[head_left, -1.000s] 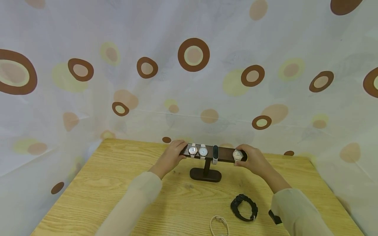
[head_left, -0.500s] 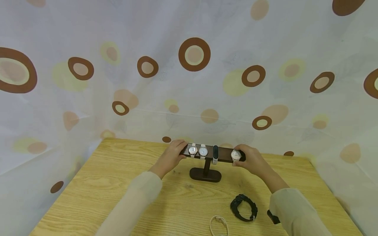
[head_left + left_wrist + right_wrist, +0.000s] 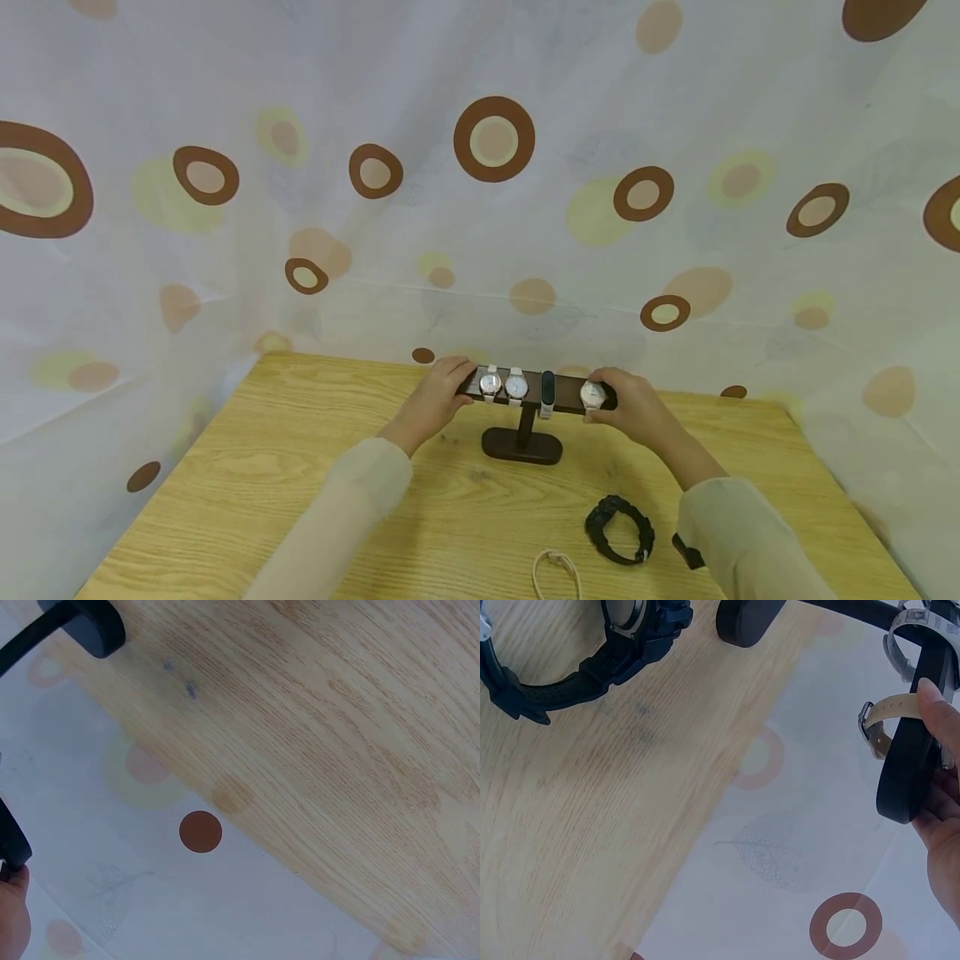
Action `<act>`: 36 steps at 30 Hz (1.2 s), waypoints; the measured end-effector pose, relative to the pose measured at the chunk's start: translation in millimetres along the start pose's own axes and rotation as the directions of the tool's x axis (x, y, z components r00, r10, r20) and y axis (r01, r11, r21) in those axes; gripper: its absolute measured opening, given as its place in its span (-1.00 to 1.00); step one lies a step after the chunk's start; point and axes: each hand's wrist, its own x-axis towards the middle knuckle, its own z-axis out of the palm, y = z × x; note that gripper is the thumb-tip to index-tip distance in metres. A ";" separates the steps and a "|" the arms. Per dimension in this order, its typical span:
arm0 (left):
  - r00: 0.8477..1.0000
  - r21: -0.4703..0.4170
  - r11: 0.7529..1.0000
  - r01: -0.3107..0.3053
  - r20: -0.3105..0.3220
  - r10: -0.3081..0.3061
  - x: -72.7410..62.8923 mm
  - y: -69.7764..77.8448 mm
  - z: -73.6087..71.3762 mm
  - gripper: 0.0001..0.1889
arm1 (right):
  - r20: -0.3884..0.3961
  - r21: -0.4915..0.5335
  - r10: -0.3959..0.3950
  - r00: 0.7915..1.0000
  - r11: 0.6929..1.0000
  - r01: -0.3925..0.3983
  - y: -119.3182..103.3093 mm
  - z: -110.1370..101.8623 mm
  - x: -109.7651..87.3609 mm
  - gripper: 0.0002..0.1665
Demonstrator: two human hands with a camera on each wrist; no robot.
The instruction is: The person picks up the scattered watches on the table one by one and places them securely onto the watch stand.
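Your right hand [image 3: 633,406] pinches the pale-faced watch [image 3: 592,395], now slid inward from the right end of the stand's bar [image 3: 569,390]; the gap to the fitness band [image 3: 547,387] narrows. Your left hand [image 3: 435,402] grips the bar's left end, presumably steadying it. Right wrist view shows the watch's buckle [image 3: 868,720] below the bar, hidden from head view.

No lettering, brand or number can be read. On the stand [image 3: 567,392], the dials of the left watch [image 3: 490,382], the middle watch [image 3: 516,386] and the right-end watch [image 3: 592,394] are too small to make out; the dark-faced band [image 3: 547,387] and black watch [image 3: 618,531] show nothing legible either.
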 end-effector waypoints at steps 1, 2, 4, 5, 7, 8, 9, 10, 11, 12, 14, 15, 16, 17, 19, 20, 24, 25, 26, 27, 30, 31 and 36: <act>1.000 0.001 1.000 0.000 0.000 0.000 0.0 -0.1 0.1 -0.52 | -0.002 0.004 -0.004 1.000 1.000 0.004 -0.3 0.3 0.1 -0.48; 1.000 -0.001 1.000 0.001 0.003 -0.001 0.1 0.0 0.2 -0.52 | -0.004 0.006 -0.006 1.000 1.000 0.006 -0.5 0.6 0.1 -0.48; 1.000 -0.003 1.000 0.011 0.014 -0.011 0.2 0.2 0.1 -0.52 | -0.007 0.011 -0.008 1.000 1.000 0.008 -0.8 1.3 0.3 -0.48; 1.000 -0.004 1.000 0.013 0.018 -0.013 0.3 0.2 0.1 -0.52 | -0.007 0.012 -0.008 1.000 1.000 0.008 -0.9 1.7 0.4 -0.48; 1.000 -0.005 1.000 0.018 0.021 -0.018 0.2 0.3 0.1 -0.52 | -0.007 0.015 -0.007 1.000 1.000 0.007 -1.2 2.4 0.8 -0.48; 0.999 -0.005 1.000 0.020 0.025 -0.020 0.4 0.5 0.0 -0.52 | -0.007 0.014 -0.005 1.000 1.000 0.005 -1.4 2.8 1.0 -0.48; 0.999 -0.003 1.000 0.022 0.025 -0.022 0.4 0.6 0.1 -0.52 | -0.006 0.012 -0.003 1.000 1.000 0.003 -1.7 3.0 1.3 -0.48; 1.000 -0.002 1.000 0.020 0.022 -0.020 0.4 0.7 0.1 -0.52 | -0.006 0.009 -0.001 1.000 1.000 0.001 -2.2 3.3 1.6 -0.48; 1.000 -0.002 1.000 0.018 0.019 -0.018 0.5 0.7 0.2 -0.52 | -0.004 0.007 0.001 1.000 1.000 -0.001 -2.9 3.5 2.0 -0.48; 1.000 -0.001 1.000 0.016 0.016 -0.016 0.5 0.6 0.1 -0.52 | -0.004 0.006 0.001 1.000 1.000 -0.001 -3.6 3.6 2.4 -0.48; 1.000 0.002 1.000 0.012 0.011 -0.012 0.9 0.5 0.0 -0.52 | -0.005 0.005 0.003 1.000 1.000 -0.003 -5.3 4.1 3.4 -0.48; 1.000 0.005 1.000 0.011 0.009 -0.011 0.9 0.3 -0.1 -0.51 | -0.007 0.004 0.002 1.000 1.000 -0.002 -6.2 4.4 4.0 -0.48; 1.000 0.004 1.000 0.010 0.006 -0.010 1.0 0.1 -0.3 -0.51 | -0.009 0.005 0.001 1.000 1.000 -0.001 -7.2 4.6 4.6 -0.48; 1.000 0.002 1.000 0.011 0.006 -0.011 1.1 0.0 -0.6 -0.51 | -0.011 0.004 -0.002 1.000 1.000 0.002 -8.2 4.9 5.2 -0.48; 1.000 0.003 1.000 0.015 0.004 -0.015 1.2 -0.2 -1.1 -0.51 | -0.015 0.005 -0.006 1.000 1.000 0.006 -9.5 5.8 6.6 -0.49; 1.000 0.005 1.000 0.017 0.004 -0.017 1.2 -0.4 -1.2 -0.51 | -0.016 0.002 -0.007 1.000 1.000 0.007 -10.0 6.3 7.3 -0.49; 1.000 0.011 1.000 0.015 -0.003 -0.015 1.0 -0.1 -2.3 -0.51 | -0.018 0.007 -0.012 1.000 1.000 0.013 -11.3 8.0 9.9 -0.49; 1.000 0.012 1.000 0.012 -0.003 -0.012 1.0 -0.2 -2.4 -0.51 | -0.016 0.009 -0.014 1.000 1.000 0.014 -11.4 8.4 10.3 -0.49; 1.000 0.013 1.000 0.011 -0.003 -0.011 1.1 -0.1 -2.4 -0.51 | -0.016 0.009 -0.014 1.000 1.000 0.014 -11.7 8.6 10.7 -0.48; 1.000 0.012 1.000 0.010 -0.004 -0.010 1.3 -0.1 -2.4 -0.52 | -0.015 0.011 -0.016 1.000 1.000 0.016 -11.8 8.9 11.0 -0.48; 1.000 0.005 1.000 0.011 -0.002 -0.011 1.3 0.1 -2.1 -0.52 | -0.011 0.016 -0.020 1.000 1.000 0.020 -12.6 9.8 11.5 -0.49; 1.000 0.005 1.000 0.012 0.002 -0.012 1.3 0.0 -1.8 -0.52 | -0.009 0.016 -0.022 1.000 1.000 0.022 -12.8 10.1 11.6 -0.49; 1.000 -0.005 1.000 0.017 0.012 -0.017 1.3 0.0 -0.5 -0.52 | -0.006 0.019 -0.028 1.000 0.999 0.028 -14.1 11.4 11.7 -0.51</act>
